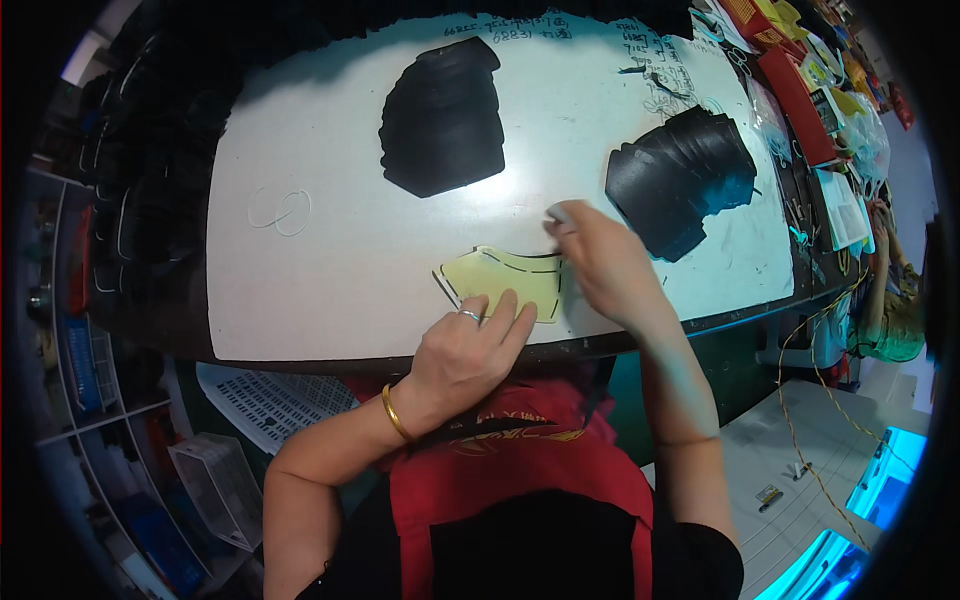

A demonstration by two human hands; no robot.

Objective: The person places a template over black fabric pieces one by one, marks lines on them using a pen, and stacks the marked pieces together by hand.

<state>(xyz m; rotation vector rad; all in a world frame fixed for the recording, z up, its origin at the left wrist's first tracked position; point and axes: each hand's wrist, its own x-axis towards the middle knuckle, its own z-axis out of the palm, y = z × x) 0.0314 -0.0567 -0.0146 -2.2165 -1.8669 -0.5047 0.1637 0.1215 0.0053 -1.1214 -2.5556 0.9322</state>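
Worktable seen from above, clock positions taken about the yellow template. The yellow template [525, 275], a flat panel with curved upper edge and black dashed slots, is lying on the white tabletop [330, 300] close to its near edge. A dark margin is showing along its 9 o'clock side; whether this belongs to a piece beneath cannot be told. The left hand [465, 350], at 7 o'clock, is resting with its fingers extended and slightly spread on the template, gripping nothing and covering part of its lower border. The right hand [605, 265], toward 3 o'clock, is curling its fingers about a small grey object [557, 213] near the template's upper right corner; blur is obscuring the object's shape, and its working end cannot be made out. One stack of black pieces [445, 120] is lying at 11 o'clock, another stack [680, 185] at 2 o'clock, just beyond the right hand; overlap is hiding the number of pieces in each. Thin pale loops [282, 212] are lying between 9 and 10 o'clock. Farther that way, a dark heap [150, 180] is merging into shadow. At 3 o'clock, the fisheye rim is cutting off a second person [885, 290].
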